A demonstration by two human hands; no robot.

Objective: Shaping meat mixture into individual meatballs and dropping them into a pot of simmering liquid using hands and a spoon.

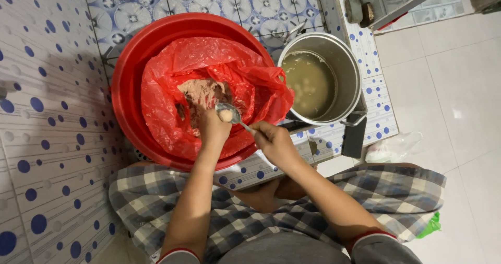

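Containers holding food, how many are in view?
2: a red basin lined with a red bag of meat paste at centre, and a metal pot of broth to its right. Others may be out of frame.

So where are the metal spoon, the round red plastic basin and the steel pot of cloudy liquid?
metal spoon (228,112): head view, on its bowl, which holds a pale lump.
round red plastic basin (122,81): head view, on its bare left rim.
steel pot of cloudy liquid (348,71): head view, on its inner right wall.

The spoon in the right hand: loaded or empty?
Loaded. The spoon, held by the right hand, carries a pale round lump in its bowl, above the red bag beside the left hand.
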